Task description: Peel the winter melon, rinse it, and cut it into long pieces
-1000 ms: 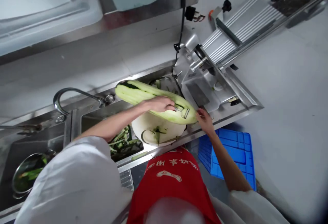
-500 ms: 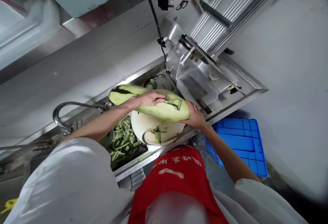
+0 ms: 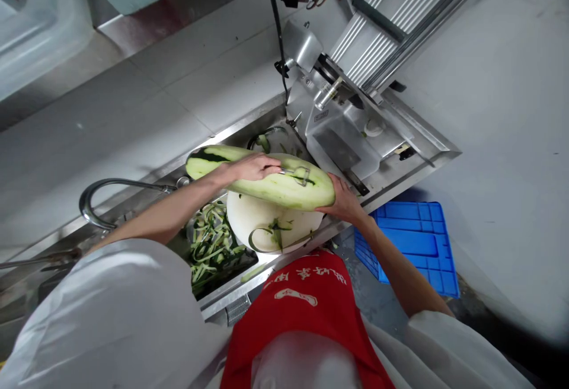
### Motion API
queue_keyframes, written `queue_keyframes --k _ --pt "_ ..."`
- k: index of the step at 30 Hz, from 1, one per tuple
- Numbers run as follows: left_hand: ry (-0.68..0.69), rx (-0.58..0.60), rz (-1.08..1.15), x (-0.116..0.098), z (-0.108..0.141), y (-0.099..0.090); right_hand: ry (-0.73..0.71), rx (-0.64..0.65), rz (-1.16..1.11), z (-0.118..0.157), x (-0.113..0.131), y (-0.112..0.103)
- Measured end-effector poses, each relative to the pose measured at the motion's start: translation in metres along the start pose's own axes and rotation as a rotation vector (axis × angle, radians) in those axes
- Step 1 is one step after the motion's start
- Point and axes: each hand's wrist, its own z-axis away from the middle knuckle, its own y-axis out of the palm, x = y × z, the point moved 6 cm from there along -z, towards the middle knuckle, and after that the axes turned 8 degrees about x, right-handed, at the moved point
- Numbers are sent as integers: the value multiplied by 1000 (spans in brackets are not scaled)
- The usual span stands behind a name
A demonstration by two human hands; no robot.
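Observation:
A long, pale green winter melon (image 3: 249,190), mostly peeled, lies across a rounded white thing (image 3: 249,223) that I cannot make out fully. Dark green skin shows at its left end. My left hand (image 3: 255,166) is closed on the handle of a metal peeler (image 3: 302,174), whose head rests on the melon's upper face beside a small dark green strip. The right end of the melon is gripped by my right hand (image 3: 344,199), fingers curled round it. Peel scraps cling to the front of the white thing.
Green peelings (image 3: 211,238) fill the sink (image 3: 222,297) at left, near a curved faucet (image 3: 91,193). A metal slicing machine (image 3: 329,92) with a clear tray (image 3: 342,146) stands beyond. A blue crate (image 3: 413,246) sits at right. Overhead at left runs a metal shelf (image 3: 146,27).
The peeler has shifted a little on the melon, and a dark strip now shows at its head. My right hand keeps its hold. The view has moved slightly.

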Motion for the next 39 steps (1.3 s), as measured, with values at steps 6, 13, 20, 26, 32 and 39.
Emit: queue_keyframes --k 6,13,20,26,32,39 --pt "-195 -53 20 64 77 -12 -25 -8 -35 2 6 -3" --pt "37 -159 -179 -40 16 0 -37 -45 -49 0 -3 3" --pt "18 -50 -281 -61 -21 5 -34 -44 -69 -1 -1 4" --pt "19 24 -228 -35 -11 2 -28 -11 -70 -2 -3 5" --pt "-31 -3 -157 -1 18 -7 -22 -15 -69 -3 -4 2" --pt "-62 -22 -111 6 23 -8 -37 31 -89 -1 0 -3"
